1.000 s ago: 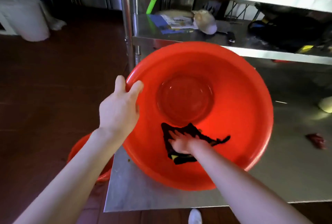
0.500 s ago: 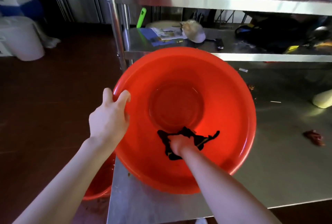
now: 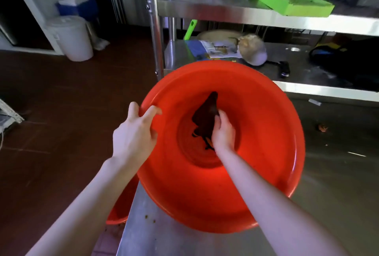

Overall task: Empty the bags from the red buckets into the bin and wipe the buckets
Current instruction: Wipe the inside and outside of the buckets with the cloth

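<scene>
The red bucket [image 3: 256, 173], tipped on the bench [image 3: 328, 194], looks light, stiff and slick. The left grip [image 3: 133, 134] clasps its rim at ten o'clock, the best hold; the right grip [image 3: 223, 132] clutches a dark cloth [image 3: 205, 118] at centre.

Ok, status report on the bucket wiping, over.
Left hand grips rim of big red plastic bucket. Right hand holds dark cloth against its bottom. No bag inside, nothing blocking.

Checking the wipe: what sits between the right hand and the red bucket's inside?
A dark cloth, held by the right hand inside the red bucket; head view.
</scene>
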### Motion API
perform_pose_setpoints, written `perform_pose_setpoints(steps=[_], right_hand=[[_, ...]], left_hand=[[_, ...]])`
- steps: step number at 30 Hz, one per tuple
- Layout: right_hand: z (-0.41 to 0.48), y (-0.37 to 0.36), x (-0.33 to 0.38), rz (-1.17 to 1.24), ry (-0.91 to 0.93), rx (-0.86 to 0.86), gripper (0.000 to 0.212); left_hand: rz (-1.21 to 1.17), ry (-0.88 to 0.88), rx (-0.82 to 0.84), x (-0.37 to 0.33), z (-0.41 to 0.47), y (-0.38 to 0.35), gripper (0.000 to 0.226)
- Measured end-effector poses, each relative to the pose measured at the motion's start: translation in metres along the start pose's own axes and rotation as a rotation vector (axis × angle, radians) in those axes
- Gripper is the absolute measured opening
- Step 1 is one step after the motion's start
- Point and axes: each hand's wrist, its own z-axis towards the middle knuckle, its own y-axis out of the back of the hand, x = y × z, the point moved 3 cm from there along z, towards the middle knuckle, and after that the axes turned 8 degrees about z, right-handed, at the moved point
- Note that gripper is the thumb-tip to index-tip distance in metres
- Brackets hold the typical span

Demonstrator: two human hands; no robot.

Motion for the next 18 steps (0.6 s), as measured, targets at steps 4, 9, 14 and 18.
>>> perform_pose_setpoints(steps=[4,9,14,18], right_hand=[[0.027,-0.007,0.020,-0.163,0.344,0.045,0.032],[0.029,-0.044,-0.049,-0.897,0.251,1.014,0.063],[0.035,-0.067,-0.069,-0.976,0.467,1.165,0.067],[0.028,-0.089,-0.065,-1.000,0.709,1.166,0.058]], left_hand=[[0.055,0.041,0.012,-0.014,0.019,0.000,0.054],[0.098,0.099,0.014,-0.030,0.044,0.002,0.057],[0.129,0.094,-0.049,-0.031,0.068,0.012,0.063],[0.168,0.041,-0.068,-0.022,0.087,0.015,0.061]])
